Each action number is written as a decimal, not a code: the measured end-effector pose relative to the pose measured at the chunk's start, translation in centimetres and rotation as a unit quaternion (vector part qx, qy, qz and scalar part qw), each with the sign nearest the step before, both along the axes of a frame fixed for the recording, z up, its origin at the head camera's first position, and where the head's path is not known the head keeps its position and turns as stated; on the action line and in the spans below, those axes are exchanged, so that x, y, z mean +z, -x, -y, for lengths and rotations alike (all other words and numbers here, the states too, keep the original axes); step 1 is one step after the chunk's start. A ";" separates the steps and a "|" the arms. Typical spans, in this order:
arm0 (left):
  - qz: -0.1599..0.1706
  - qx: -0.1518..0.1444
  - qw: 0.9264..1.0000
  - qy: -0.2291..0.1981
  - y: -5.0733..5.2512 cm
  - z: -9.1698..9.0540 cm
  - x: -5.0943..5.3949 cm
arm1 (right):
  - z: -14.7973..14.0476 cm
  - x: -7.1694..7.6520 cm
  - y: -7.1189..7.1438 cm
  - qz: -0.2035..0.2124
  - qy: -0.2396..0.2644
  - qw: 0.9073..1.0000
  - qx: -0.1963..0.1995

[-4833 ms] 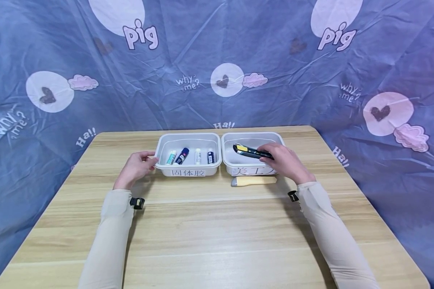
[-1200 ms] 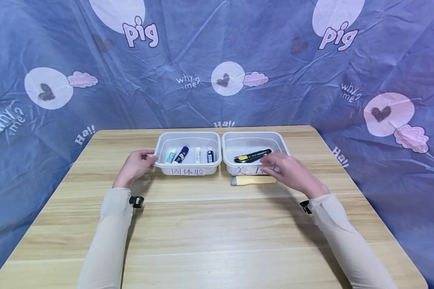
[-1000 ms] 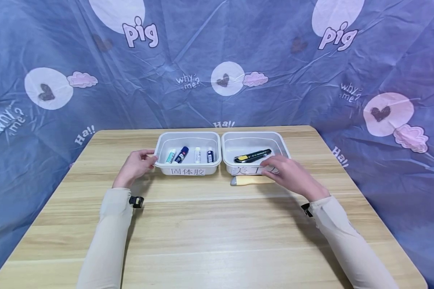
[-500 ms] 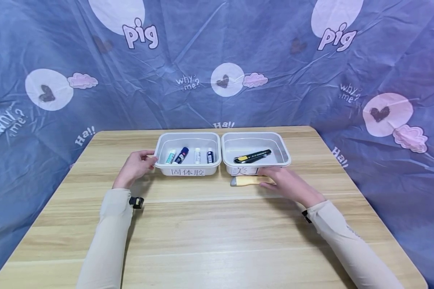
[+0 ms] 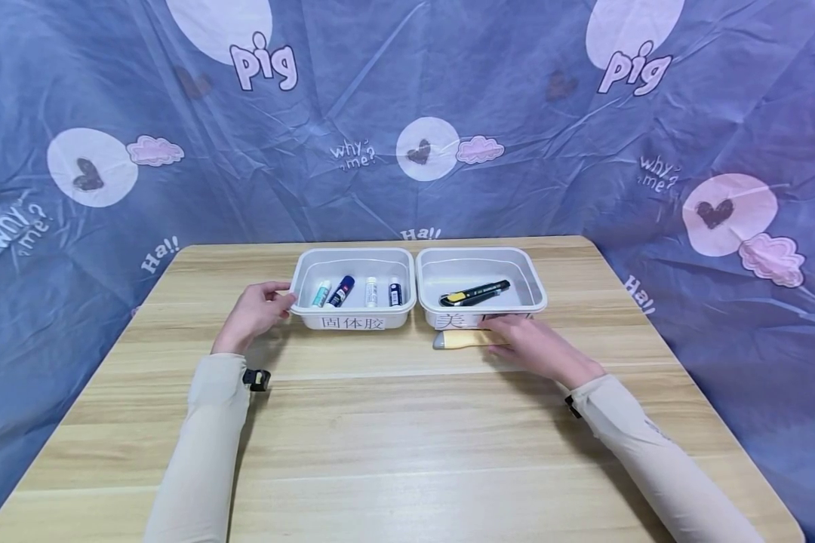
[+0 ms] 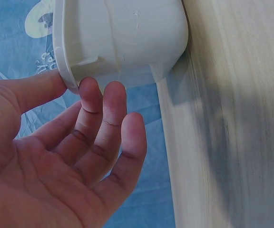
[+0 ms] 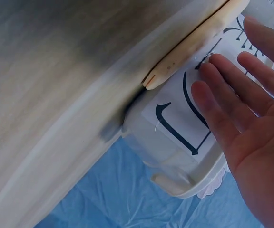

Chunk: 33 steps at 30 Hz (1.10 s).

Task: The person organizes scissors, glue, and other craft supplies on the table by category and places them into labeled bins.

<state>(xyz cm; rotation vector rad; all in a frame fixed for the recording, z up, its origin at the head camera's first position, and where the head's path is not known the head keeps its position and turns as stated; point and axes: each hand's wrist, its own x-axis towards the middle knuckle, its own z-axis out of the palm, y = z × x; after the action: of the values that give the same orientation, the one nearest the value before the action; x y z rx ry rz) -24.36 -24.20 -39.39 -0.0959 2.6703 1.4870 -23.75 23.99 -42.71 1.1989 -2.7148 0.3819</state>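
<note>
My left hand (image 5: 253, 317) pinches the left rim of a white plastic box (image 6: 137, 35), thumb on one side of the rim and fingertips on the other. Several glue sticks (image 5: 342, 292) lie in that box. My right hand (image 5: 536, 348) is at the front of a second white box (image 5: 535, 305), fingers loosely bent. A yellow utility knife (image 5: 460, 339) with a grey end lies on the table before this box. My fingers hide its right end in the head view; in the right wrist view they stand apart from it. Inside the second box lie black-and-yellow utility knives (image 5: 478, 292).
Both boxes stand side by side near the back of the wooden table (image 5: 380, 422). Paper labels with Chinese characters, such as the left label (image 5: 353, 323), cover their fronts. A blue printed cloth (image 5: 353, 196) hangs behind and beside the table.
The black-and-yellow utility knife my right hand held 4.8 s ago now lies in the right box. That hand has since moved down and forward of it, to the yellow knife. My left hand stays put.
</note>
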 end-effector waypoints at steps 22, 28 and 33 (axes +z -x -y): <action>0.001 0.002 1.000 0.000 0.0 -0.1 -0.1 | 0.9 -0.6 0.2 0.001 -0.029 1.000 0.012; 0.001 0.003 1.000 -0.004 0.0 -0.1 -0.2 | 0.9 -0.8 0.3 0.012 -0.029 0.999 0.010; 0.005 0.003 1.000 -0.002 -0.1 -0.1 -0.1 | 1.0 -0.9 0.3 0.016 -0.027 0.999 0.008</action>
<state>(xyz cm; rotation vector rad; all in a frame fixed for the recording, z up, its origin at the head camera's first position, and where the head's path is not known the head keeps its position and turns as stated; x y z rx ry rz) -24.30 -24.12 -39.53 -0.1100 2.6623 1.4883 -24.04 22.97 -43.58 1.2394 -2.7615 0.3351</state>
